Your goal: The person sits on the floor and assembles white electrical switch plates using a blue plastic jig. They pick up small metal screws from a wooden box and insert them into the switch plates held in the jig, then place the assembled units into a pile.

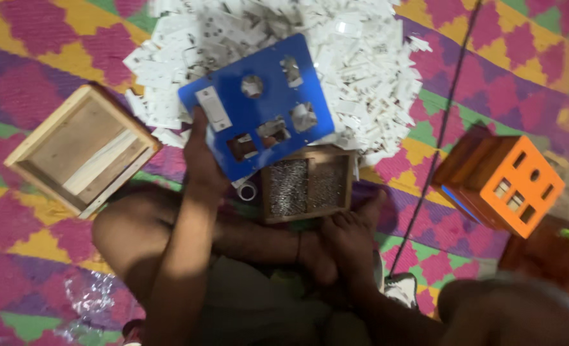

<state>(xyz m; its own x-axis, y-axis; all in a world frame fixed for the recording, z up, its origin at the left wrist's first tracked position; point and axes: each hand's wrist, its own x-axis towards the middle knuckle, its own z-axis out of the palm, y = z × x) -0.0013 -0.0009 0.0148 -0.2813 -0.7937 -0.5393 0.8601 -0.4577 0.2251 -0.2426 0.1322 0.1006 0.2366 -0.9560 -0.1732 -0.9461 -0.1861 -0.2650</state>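
On the far left an open wooden box (pixel 82 150) sits on the bright patterned mat (pixel 28 57). Next to it, the left hand (pixel 202 160) is closed on the bottom edge of a blue plate (pixel 259 106) with holes cut in it. The plate is tilted over a big pile of white plastic pieces (pixel 361 57). Just below the plate is a small wooden tray (pixel 308 186) of tiny metal bits. The right hand (pixel 351 240) rests near that tray, and I cannot tell if its fingers are curled. An orange box (pixel 502 182) stands far right
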